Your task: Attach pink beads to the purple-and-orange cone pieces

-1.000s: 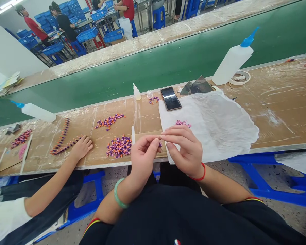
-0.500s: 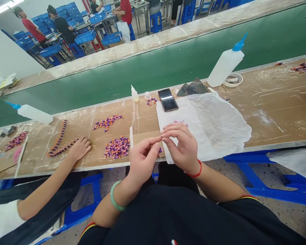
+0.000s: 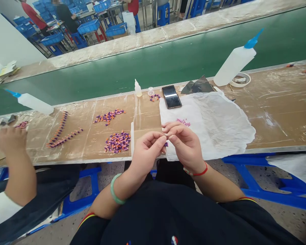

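My left hand (image 3: 146, 149) and my right hand (image 3: 185, 145) meet fingertip to fingertip over the table's near edge, both pinched on a tiny purple piece (image 3: 166, 144). A heap of small purple and orange pieces (image 3: 117, 142) lies on the table just left of my left hand. A smaller scatter of the same pieces (image 3: 108, 116) lies farther back. A few tiny pink beads (image 3: 183, 121) rest on a white plastic sheet (image 3: 219, 122) behind my right hand. A thin white stick (image 3: 132, 137) lies between the heap and my hands.
A black phone (image 3: 171, 96), a small glue bottle (image 3: 137, 88) and a large squeeze bottle (image 3: 235, 60) stand at the back by a green conveyor belt (image 3: 142, 68). A co-worker's hand (image 3: 11, 139) is at the left, near rows of pieces (image 3: 62, 131). Blue stools are below.
The co-worker's hand has pulled away from the rows of pieces, leftward. My two hands stay together on the small piece, shifted slightly.
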`<state>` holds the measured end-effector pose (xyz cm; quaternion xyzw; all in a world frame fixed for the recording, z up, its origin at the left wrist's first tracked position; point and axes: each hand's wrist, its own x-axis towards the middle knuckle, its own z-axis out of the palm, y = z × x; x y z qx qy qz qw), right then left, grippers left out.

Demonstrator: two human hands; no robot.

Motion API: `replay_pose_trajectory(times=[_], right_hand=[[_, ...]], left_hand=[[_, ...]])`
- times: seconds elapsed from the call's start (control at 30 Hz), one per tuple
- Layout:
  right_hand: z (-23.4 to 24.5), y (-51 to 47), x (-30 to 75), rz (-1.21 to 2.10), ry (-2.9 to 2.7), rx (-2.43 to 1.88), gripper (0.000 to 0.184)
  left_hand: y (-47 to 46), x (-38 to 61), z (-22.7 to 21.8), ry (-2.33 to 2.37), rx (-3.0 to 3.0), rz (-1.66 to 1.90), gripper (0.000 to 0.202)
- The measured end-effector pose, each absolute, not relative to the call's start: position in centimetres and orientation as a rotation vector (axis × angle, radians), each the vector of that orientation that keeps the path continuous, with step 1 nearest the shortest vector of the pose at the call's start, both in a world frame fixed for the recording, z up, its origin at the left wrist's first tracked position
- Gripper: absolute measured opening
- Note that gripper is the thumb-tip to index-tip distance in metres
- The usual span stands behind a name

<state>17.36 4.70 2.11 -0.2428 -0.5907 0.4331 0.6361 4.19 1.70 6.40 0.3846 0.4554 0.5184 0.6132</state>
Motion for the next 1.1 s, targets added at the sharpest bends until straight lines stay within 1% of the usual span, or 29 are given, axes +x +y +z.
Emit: replay_pose_trajectory(times=[0.13, 0.2, 0.3, 0.4, 0.5, 0.57, 0.63, 0.73, 0.83, 0.93, 1.1], right_hand=[[3.2, 4.4, 17.8, 0.746, -1.448, -0.612, 0.009], [3.7, 4.3, 17.8, 0.635, -1.475, -0.581, 0.014], [3.7, 5.0, 17.6, 0.539, -1.514, -0.594, 0.023], [3.6, 5.4, 17.6, 0.515, -1.522, -0.574, 0.024], [4.2, 4.2, 18.5, 0.595, -1.509, -0.578, 0.016], [4.7, 3.3, 19.3, 0.706, -1.472, -0.608, 0.011], [5.2, 2.9, 20.0, 0.885, -1.474, -0.680, 0.010], [5.8, 2.8, 20.6, 1.123, -1.526, -0.736, 0.008], [6.3, 2.7, 20.8, 1.237, -1.577, -0.769, 0.009], [6.7, 2.5, 20.8, 1.269, -1.572, -0.778, 0.011], [6.9, 2.4, 20.9, 1.205, -1.600, -0.793, 0.011]], left_hand=[[1.7, 4.6, 6.5, 1.127, 0.911, 1.216, 0.039], [1.5, 4.4, 6.2, 1.209, 0.942, 1.221, 0.038], [2.0, 3.2, 4.9, 1.228, 1.071, 1.225, 0.033], [2.5, 2.3, 4.7, 1.310, 1.457, 1.294, 0.021], [2.1, 2.7, 6.2, 1.358, 2.035, 1.408, 0.007], [2.0, 3.2, 7.3, 1.234, 2.407, 1.526, 0.007], [2.2, 3.3, 7.9, 1.072, 2.617, 1.558, 0.012], [2.5, 2.8, 7.9, 0.929, 2.746, 1.507, 0.016], [2.5, 2.4, 7.9, 0.829, 2.799, 1.434, 0.017], [2.4, 2.2, 7.9, 0.771, 2.825, 1.385, 0.017], [2.5, 1.9, 7.7, 0.755, 2.777, 1.344, 0.018]])
